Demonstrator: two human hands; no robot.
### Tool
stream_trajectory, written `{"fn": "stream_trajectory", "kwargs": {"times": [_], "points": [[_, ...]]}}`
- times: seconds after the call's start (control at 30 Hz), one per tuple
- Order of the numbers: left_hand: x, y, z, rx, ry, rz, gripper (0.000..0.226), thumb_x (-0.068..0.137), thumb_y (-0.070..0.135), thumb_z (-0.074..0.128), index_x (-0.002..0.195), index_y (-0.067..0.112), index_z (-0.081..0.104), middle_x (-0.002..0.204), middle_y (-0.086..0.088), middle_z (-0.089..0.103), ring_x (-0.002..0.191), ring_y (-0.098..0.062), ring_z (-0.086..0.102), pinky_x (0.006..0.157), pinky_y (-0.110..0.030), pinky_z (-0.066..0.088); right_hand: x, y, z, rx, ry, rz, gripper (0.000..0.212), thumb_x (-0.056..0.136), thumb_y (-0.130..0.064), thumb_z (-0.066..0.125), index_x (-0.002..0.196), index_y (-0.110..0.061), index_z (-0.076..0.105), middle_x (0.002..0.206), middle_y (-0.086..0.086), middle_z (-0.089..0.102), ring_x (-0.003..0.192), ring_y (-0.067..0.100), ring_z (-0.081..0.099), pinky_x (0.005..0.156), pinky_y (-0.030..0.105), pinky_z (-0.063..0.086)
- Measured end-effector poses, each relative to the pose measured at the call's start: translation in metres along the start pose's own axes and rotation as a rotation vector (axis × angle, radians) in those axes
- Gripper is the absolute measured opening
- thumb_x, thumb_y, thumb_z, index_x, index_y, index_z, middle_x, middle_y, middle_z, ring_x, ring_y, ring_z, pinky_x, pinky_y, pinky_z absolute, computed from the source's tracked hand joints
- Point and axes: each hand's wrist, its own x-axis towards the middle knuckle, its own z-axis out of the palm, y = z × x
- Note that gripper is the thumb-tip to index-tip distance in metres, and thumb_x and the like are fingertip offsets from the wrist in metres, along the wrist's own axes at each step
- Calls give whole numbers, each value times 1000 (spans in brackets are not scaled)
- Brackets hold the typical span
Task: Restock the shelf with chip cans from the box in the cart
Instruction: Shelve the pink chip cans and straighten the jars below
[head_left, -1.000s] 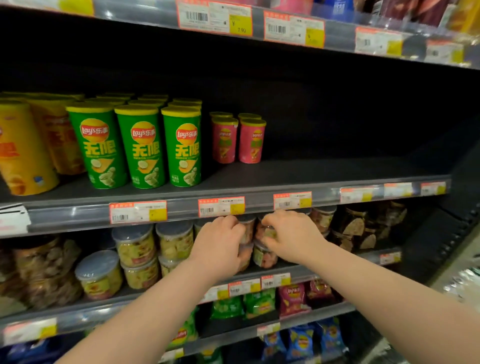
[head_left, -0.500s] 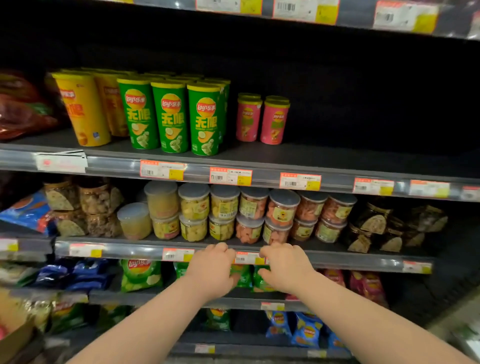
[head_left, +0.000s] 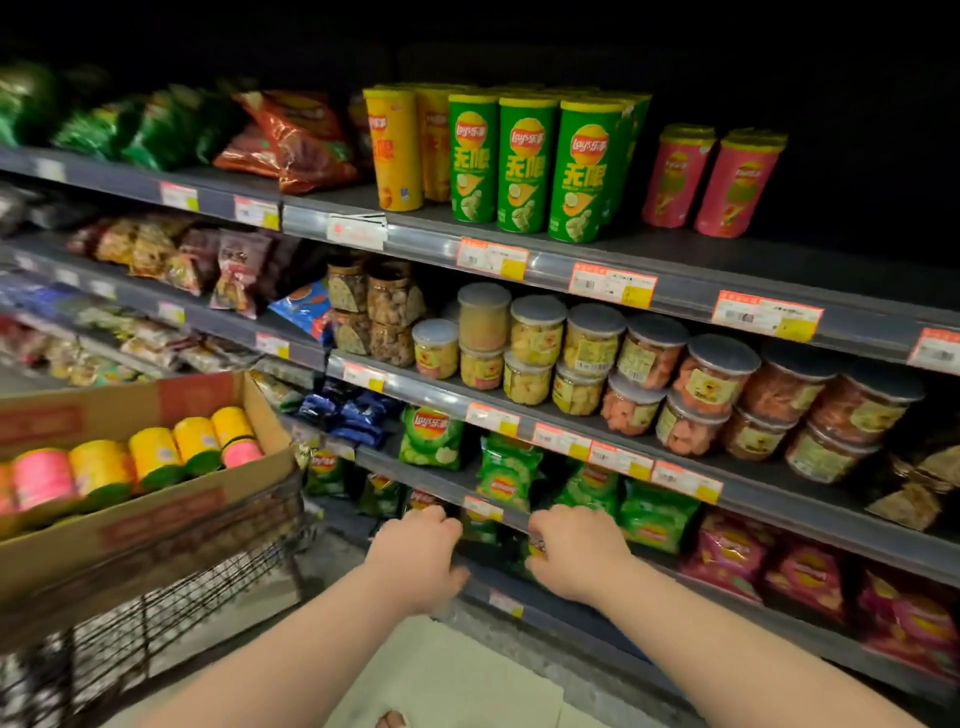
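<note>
A supermarket shelf (head_left: 685, 291) carries upright chip cans on its top visible tier: yellow ones (head_left: 395, 150) at left, green ones (head_left: 527, 161) just beside them and pink ones (head_left: 737, 187) standing apart to the right, with lidded snack jars (head_left: 592, 343) stacked on the tier below. At lower left, a wire cart (head_left: 156, 623) holds an open cardboard box (head_left: 156, 525), where more chip cans (head_left: 156, 457) lie on their sides in a row. The person's left hand (head_left: 415, 556) and right hand (head_left: 576, 556) reach side by side toward the lower tiers, fingers loosely curled downward, nothing visible in either.
</note>
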Motion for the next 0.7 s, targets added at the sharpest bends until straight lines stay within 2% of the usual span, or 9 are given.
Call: {"fn": "stream_trajectory", "kwargs": {"times": [0.1, 0.23, 0.33, 0.5, 0.7], "points": [[-17, -19, 11, -29, -28, -71, 45, 90, 49, 47, 123, 19, 49, 121, -3, 48, 118, -26, 47, 94, -40, 43, 2, -23, 3, -11, -25, -39, 42, 92, -41, 49, 128, -21, 51, 128, 7, 53, 118, 31, 49, 96, 40, 38], [-35, -42, 25, -64, -34, -132, 47, 91, 48, 45, 129, 19, 46, 123, -3, 47, 118, -26, 47, 92, -39, 42, 7, -49, 5, -39, -38, -84, 41, 91, -40, 48, 128, -21, 51, 130, 7, 53, 120, 31, 47, 99, 41, 36], [-46, -62, 35, -87, -35, -157, 49, 91, 48, 44, 132, 21, 45, 127, -3, 48, 119, -25, 48, 94, -38, 43, 15, -70, 7, -50, -60, -108, 41, 92, -40, 48, 128, -22, 51, 127, 7, 54, 118, 30, 49, 98, 41, 36], [-62, -110, 47, -138, -82, -217, 45, 89, 47, 46, 122, 17, 48, 120, -6, 49, 116, -28, 49, 92, -40, 45, 39, -119, 8, -75, -93, -146, 41, 92, -40, 48, 128, -21, 50, 126, 6, 55, 116, 29, 51, 95, 39, 39], [-84, -192, 62, -198, -79, -274, 48, 90, 48, 45, 128, 20, 48, 124, -5, 49, 118, -26, 49, 92, -39, 46, 75, -204, 5, -96, -120, -201, 39, 91, -40, 48, 125, -22, 52, 123, 6, 56, 114, 29, 52, 94, 39, 40]]}}
